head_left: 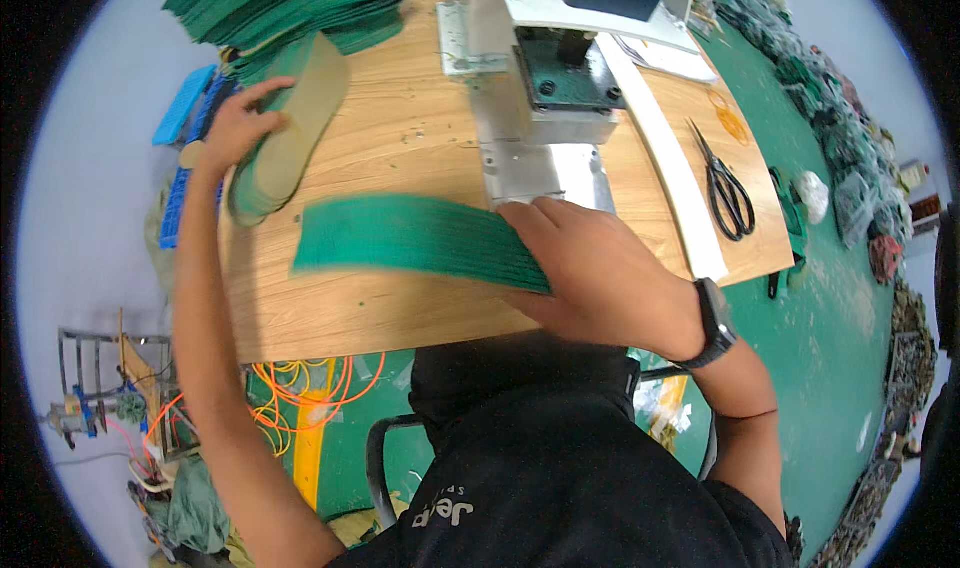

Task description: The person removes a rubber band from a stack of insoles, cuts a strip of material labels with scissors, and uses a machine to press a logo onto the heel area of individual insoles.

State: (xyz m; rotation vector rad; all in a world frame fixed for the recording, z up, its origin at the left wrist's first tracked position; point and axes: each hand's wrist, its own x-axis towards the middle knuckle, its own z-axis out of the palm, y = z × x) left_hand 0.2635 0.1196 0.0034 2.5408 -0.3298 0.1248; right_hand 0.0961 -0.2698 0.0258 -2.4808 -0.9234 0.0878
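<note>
My right hand (605,268), a dark watch at its wrist, is closed round one end of a thick stack of green insole-like sheets (410,233). The stack lies on its side above the wooden table, its layered edges showing. Its left end is slightly blurred. At the table's left side my left hand (245,128) is over a pile of insoles, fingers apart, at the edge of a tan insole (305,118). Whether the fingertips press on that insole is hard to make out. Green layers show beneath the tan one.
A larger pile of green sheets (300,8) stands at the far left. A metal press (565,88) rises at the table's back middle. On the right lie a white strip (665,158) and black-handled scissors (725,188). Blue crates (185,168) stand left; orange hoses (310,398) lie below the table.
</note>
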